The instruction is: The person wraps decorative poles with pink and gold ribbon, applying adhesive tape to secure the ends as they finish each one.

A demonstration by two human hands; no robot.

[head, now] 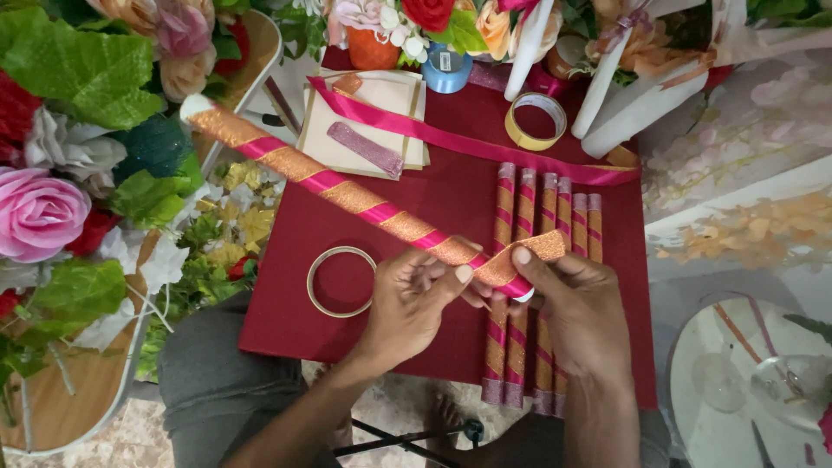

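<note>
Our left hand (407, 303) grips the wrapped stick (347, 195), which runs up-left from both hands; our right hand (576, 303) pinches the gold ribbon (529, 256) at its near end.

A long stick (347, 195) wrapped in spiralling bands of gold glitter and pink ribbon is lying slantwise above the maroon cloth, its white, unwrapped tip pointing up to the left and its lower end sitting at the middle. A loose tail of gold glitter ribbon (529, 256) is curling off that lower end, bending up and over to the right, not yet wound flat against the stick.
</note>
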